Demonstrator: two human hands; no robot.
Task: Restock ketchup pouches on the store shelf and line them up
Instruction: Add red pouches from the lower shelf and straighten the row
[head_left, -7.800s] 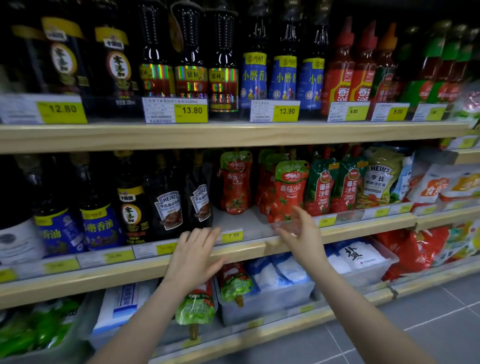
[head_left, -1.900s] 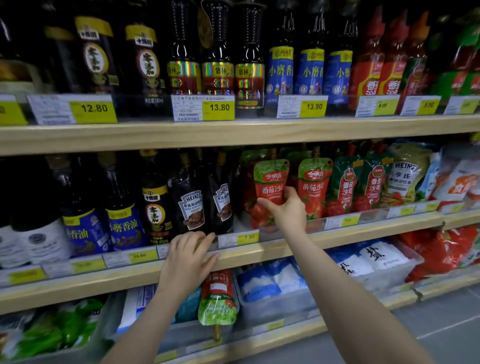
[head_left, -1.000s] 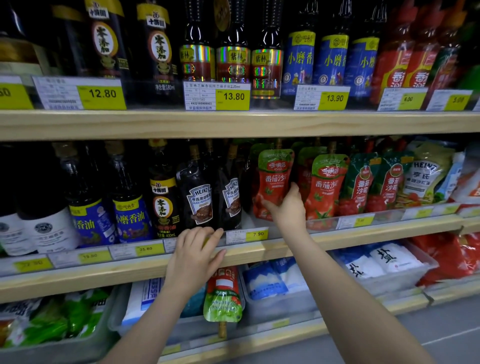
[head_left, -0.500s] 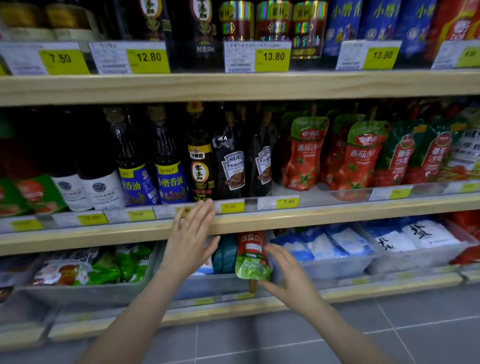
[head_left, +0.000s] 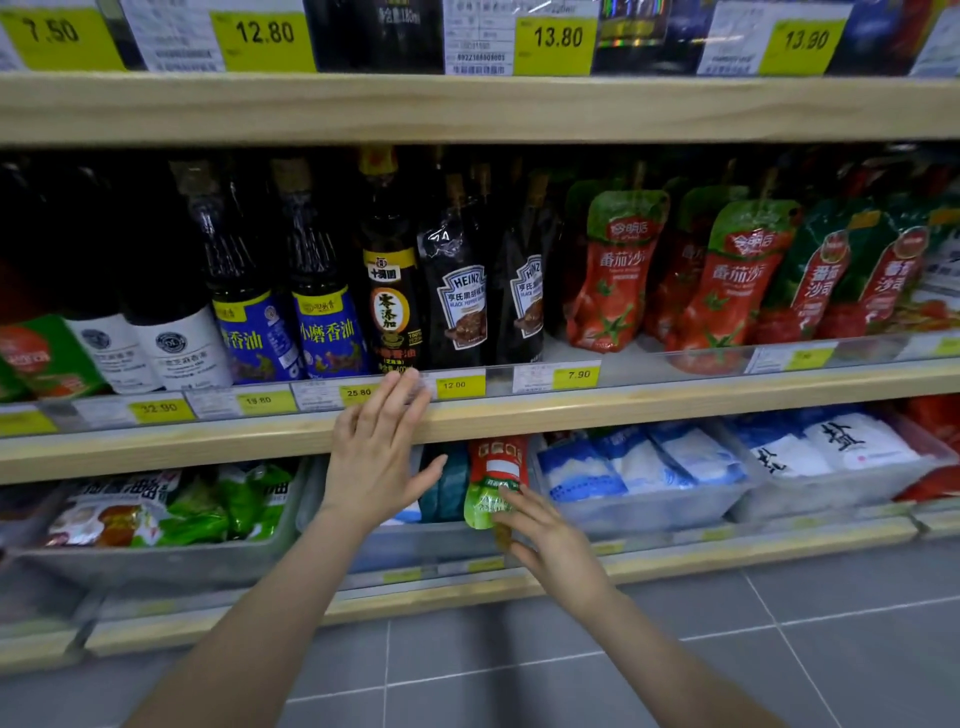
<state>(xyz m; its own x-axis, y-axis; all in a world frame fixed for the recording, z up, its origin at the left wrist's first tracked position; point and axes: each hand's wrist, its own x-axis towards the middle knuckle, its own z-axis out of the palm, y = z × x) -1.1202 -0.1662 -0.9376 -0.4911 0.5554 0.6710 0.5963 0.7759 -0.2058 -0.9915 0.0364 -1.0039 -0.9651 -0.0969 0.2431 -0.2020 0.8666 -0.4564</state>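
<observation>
A red ketchup pouch (head_left: 497, 467) hangs upside down below the middle shelf (head_left: 675, 405), its green end and spout pointing down, in front of a lower bin. My right hand (head_left: 545, 540) reaches it: the fingertips touch the green end and the thumb is spread below the spout. My left hand (head_left: 376, 457) rests flat on the middle shelf's front edge, fingers straight over the price strip. On that shelf two red ketchup pouches (head_left: 613, 270) (head_left: 732, 280) stand upright at the front, with more behind them.
Dark sauce and oil bottles (head_left: 389, 291) fill the middle shelf left of the pouches. Green-and-red pouches (head_left: 852, 275) stand to the right. Clear bins below hold blue-white salt bags (head_left: 639, 462) and green packets (head_left: 208, 509). Grey floor tiles lie beneath.
My right hand has left the pouches on the middle shelf, dropped below it and reached the hanging pouch. The view tilted downward. My left hand stays on the shelf edge.
</observation>
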